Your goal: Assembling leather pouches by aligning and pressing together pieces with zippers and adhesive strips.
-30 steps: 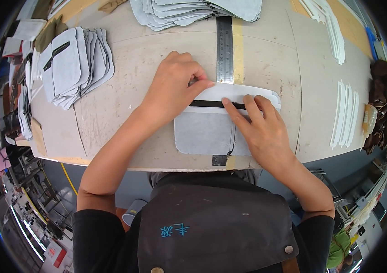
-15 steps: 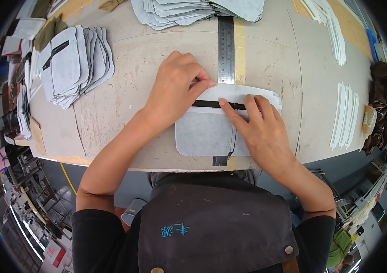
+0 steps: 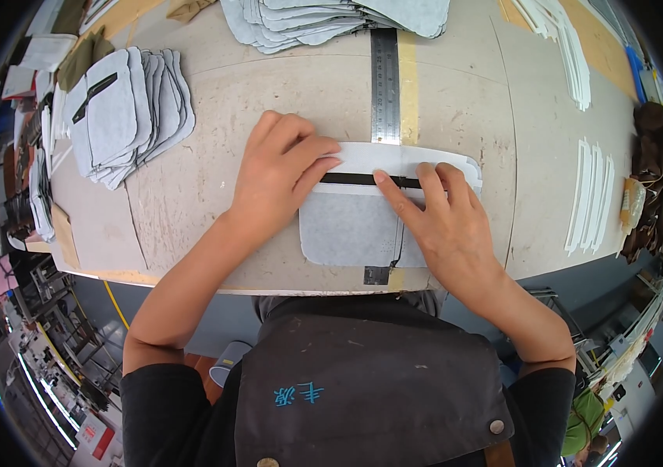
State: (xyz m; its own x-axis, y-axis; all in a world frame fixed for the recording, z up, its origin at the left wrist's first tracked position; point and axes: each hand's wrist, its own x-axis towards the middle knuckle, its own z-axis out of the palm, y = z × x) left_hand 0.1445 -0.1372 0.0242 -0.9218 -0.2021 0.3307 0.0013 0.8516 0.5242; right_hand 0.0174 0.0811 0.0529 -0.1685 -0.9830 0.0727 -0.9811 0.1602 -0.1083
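A light grey, round-cornered panel [image 3: 347, 229] lies flat on the table in front of me. Across its upper part runs a narrow black strip [image 3: 347, 178], with a white band [image 3: 370, 156] above it. My left hand [image 3: 281, 171] is at the panel's upper left corner, thumb and forefinger pinching the end of the white band. The fingers of my right hand [image 3: 448, 214] are spread and press down over the black strip and the right half, hiding that side. A steel ruler [image 3: 385, 86] reaches under the panel's top edge; a dark end piece [image 3: 376, 275] shows below.
Stacks of similar grey panels lie at the far left [image 3: 133, 109] and at the back [image 3: 308, 27]. White strips [image 3: 592, 194] are set out on the right, with more strips [image 3: 565, 47] behind. A dark brown bundle [image 3: 653, 171] sits by the right edge.
My left hand has shifted left along the white band to its end, uncovering more of the black strip. The right hand stays in place.
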